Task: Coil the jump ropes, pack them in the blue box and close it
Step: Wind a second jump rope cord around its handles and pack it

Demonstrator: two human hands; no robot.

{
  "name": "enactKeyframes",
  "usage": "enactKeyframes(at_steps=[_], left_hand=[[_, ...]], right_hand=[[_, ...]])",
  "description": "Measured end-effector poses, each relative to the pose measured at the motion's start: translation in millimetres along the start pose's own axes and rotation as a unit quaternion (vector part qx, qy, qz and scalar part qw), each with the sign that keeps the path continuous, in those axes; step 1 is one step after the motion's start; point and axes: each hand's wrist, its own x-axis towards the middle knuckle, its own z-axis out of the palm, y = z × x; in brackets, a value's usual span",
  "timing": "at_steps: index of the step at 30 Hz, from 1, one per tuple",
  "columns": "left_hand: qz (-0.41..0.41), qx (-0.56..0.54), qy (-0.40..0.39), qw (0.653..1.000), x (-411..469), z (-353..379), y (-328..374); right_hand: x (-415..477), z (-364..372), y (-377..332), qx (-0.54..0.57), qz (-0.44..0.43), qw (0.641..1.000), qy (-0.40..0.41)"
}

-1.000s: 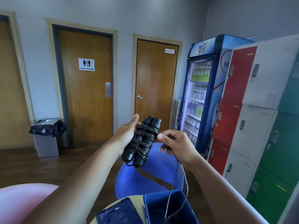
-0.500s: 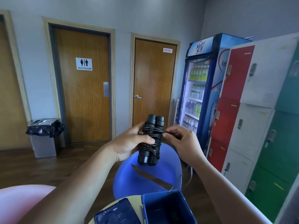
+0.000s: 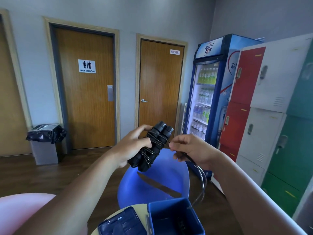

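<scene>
The person holds the jump rope handles (image 3: 153, 145) in the air at chest height, above a blue chair (image 3: 157, 177) and well above the open blue box (image 3: 174, 217) and its lid (image 3: 118, 223). The left hand (image 3: 133, 146) has its fingers (image 3: 144, 141) curled round both handles. The right hand (image 3: 191, 150) pinches the cord (image 3: 201, 180) between thumb and fingertip just beside the bundle.

The likely trouble is slack. If the pinch lets the cord go loose, the turns already round the handles could slide toward an end and spring off. The hanging loop drops to the box's rim and might snag there as it is drawn up.

The two handles lie side by side and parallel. Their long axis is tilted, with the capped ends pointing up and to the right, away from the person, and the lower ends down toward the left wrist
</scene>
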Motion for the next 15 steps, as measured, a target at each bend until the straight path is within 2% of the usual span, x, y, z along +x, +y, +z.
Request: enactKeyframes(at_steps=[3, 5, 11, 13, 15], left_hand=[[-0.009, -0.006, -0.013, 1.0, -4.7, -3.6, 0.6], [-0.018, -0.03, -0.018, 0.999, -6.6, -5.1, -0.4], [-0.027, -0.155, -0.063, 0.986, -9.7, -5.9, -11.4], [-0.021, -0.152, -0.076, 0.985, -9.6, -9.2, -14.5], [-0.005, -0.103, -0.084, 0.991, -9.6, -14.2, -13.7]], right_hand=[[-7.0, 2.0, -4.4, -0.039, -0.009, 0.998, -0.047], [-7.7, 3.6, -4.1, -0.058, -0.026, 0.997, -0.048], [-3.9, 17.7, 0.2, -0.139, -0.091, 0.983, 0.074], [-3.4, 22.0, 0.2, -0.14, -0.124, 0.977, 0.104], [-1.9, 25.4, 0.4, -0.138, -0.147, 0.971, 0.127]])
